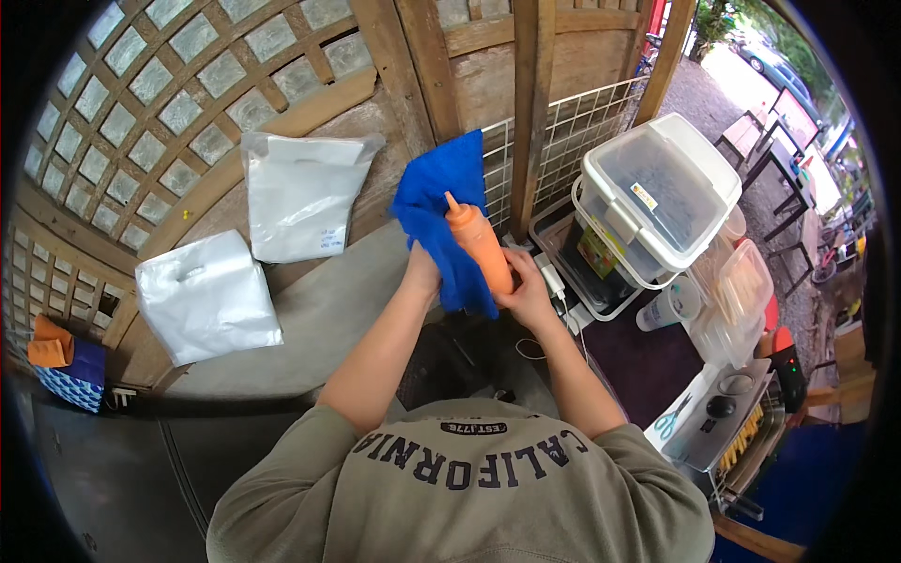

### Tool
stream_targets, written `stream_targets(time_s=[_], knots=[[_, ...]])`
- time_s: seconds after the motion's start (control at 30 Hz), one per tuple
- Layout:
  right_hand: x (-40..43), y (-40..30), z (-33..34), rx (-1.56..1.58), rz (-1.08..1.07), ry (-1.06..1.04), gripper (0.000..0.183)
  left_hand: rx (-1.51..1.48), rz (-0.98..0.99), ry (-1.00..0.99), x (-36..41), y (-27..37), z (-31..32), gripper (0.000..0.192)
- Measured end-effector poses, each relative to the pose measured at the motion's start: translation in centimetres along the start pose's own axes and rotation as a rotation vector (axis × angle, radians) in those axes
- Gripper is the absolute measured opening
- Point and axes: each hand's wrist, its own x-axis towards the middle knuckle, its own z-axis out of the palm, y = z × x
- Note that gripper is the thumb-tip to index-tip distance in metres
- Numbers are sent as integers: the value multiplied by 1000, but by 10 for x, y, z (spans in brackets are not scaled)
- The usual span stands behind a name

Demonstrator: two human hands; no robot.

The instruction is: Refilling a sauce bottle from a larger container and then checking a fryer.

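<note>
An orange squeeze bottle (481, 246) with a pointed nozzle tilts in front of me, its tip up and to the left. Around its lower end, the fingers of my right hand (526, 290) are closed. A blue cloth (429, 190) lies against the bottle's left side and spreads up behind the nozzle. My left hand (424, 273) grips this cloth from beneath, and most of its fingers are hidden by the folds.
Two packs of plastic bags, one upper (303, 197) and one lower (210, 299), lie along the lattice wall. At right stand a lidded clear bin (654, 190), a plastic cup (669, 304), food containers (735, 295), scissors (672, 420) and a metal tray of fries (746, 440).
</note>
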Motion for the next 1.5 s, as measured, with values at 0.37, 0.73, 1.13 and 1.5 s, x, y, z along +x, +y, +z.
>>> stream_targets(time_s=[0.37,0.73,1.13,1.5], knots=[[-13,19,22,323,64,78,87,92,145,201,-14,2,20,33],[-19,60,7,1085,378,-245,50,27,-21,134,-12,23,19,28],[-24,21,18,1249,644,-39,56,17,188,-154,-10,8,37,15],[-24,21,14,1288,562,-107,52,-4,88,-44,-4,-1,36,16]])
